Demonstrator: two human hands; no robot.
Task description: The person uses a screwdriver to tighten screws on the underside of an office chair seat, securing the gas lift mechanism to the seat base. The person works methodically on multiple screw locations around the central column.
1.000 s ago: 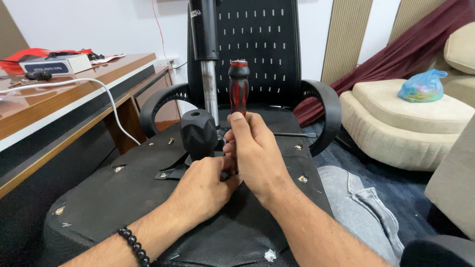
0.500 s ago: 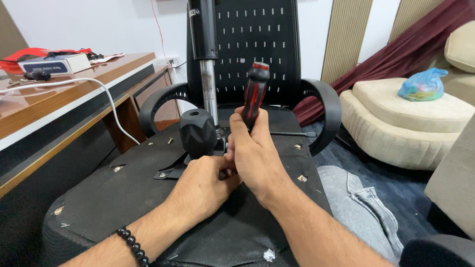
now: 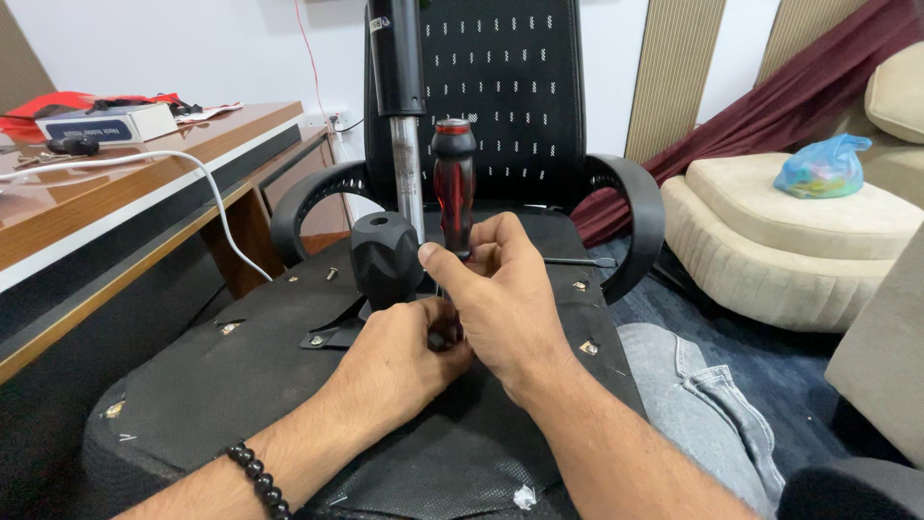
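The screwdriver (image 3: pixel 453 188), with a red and black handle, stands nearly upright over the middle of the upturned chair seat underside (image 3: pixel 241 385), just to the right of the black round knob (image 3: pixel 385 258) and the gas lift column (image 3: pixel 404 144). Its shaft and tip are hidden behind the two hands, so the contact point with the seat cannot be seen.

The right hand (image 3: pixel 500 303) comes in from the lower right, forearm angled up toward the centre. Its fingers are closed around the lower part of the handle, the thumb pressed against the handle's left side, the back of the hand facing the camera.

The left hand (image 3: pixel 399 361) comes in from the lower left, wrist low over the seat underside. Its fingers are curled together at the base of the tool, below the right hand and touching it; whether they pinch the shaft or a fastener cannot be told. A black bead bracelet (image 3: pixel 258 479) sits on the left wrist.

The black mesh backrest (image 3: pixel 510 87) rises behind the column, with curved armrests (image 3: pixel 630 207) on both sides. A wooden desk (image 3: pixel 115 193) with a white cable (image 3: pixel 207 188) stands to the left. A cream cushion seat (image 3: pixel 799 241) carrying a blue plastic bag (image 3: pixel 823 166) lies to the right
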